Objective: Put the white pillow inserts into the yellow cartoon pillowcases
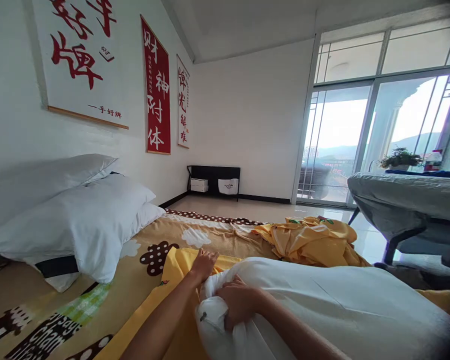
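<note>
A white pillow (322, 305) lies across the bed in front of me, its near end bunched up. My right hand (238, 300) is closed around that bunched white end. My left hand (203, 263) reaches just past it and pinches the edge of a yellow pillowcase (180, 260) lying flat on the patterned bedsheet (142, 280). The two hands are close together, almost touching at the pillow's corner.
White pillows (78, 215) are stacked at the left against the wall. A crumpled yellow cloth (307, 240) lies at the bed's far edge. A grey covered table (408, 200) stands at right by the glass doors. A low black shelf (213, 182) sits in the far corner.
</note>
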The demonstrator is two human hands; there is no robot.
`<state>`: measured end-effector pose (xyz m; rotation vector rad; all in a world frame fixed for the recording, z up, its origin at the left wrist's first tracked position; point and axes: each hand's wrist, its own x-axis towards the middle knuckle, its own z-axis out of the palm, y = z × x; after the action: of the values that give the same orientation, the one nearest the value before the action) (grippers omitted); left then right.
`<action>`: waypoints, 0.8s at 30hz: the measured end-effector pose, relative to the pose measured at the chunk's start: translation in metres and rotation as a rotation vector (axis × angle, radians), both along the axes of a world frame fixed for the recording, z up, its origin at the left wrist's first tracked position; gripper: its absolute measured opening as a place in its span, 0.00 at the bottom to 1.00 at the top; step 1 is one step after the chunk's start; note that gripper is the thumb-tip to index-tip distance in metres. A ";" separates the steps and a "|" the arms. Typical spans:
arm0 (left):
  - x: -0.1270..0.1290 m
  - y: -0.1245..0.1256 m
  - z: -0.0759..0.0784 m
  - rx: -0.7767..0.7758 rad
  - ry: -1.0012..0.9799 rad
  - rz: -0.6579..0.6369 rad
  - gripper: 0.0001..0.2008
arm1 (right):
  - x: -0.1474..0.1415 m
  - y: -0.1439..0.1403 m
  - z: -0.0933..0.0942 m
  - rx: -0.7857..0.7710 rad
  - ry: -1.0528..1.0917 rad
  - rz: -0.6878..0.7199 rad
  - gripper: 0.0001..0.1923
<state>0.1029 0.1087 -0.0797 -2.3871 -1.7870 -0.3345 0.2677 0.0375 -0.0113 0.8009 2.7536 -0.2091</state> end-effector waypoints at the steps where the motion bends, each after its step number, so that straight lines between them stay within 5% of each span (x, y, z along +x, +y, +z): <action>1: 0.003 0.003 0.002 -0.015 -0.030 0.014 0.19 | 0.003 0.000 0.003 -0.015 0.000 -0.005 0.23; 10: -0.001 0.012 0.011 -0.166 -0.398 0.040 0.07 | 0.020 0.024 0.010 -0.088 0.105 -0.084 0.24; 17: 0.006 -0.002 0.014 -0.265 -0.606 -0.119 0.07 | 0.039 0.061 0.018 -0.006 0.152 -0.240 0.49; 24: 0.002 -0.003 0.004 -0.301 -0.610 -0.123 0.01 | 0.026 0.062 -0.005 0.065 0.127 -0.276 0.34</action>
<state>0.1053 0.1062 -0.0755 -2.8259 -2.0410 -0.9611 0.2932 0.0999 -0.0168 1.2258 2.7687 -0.2315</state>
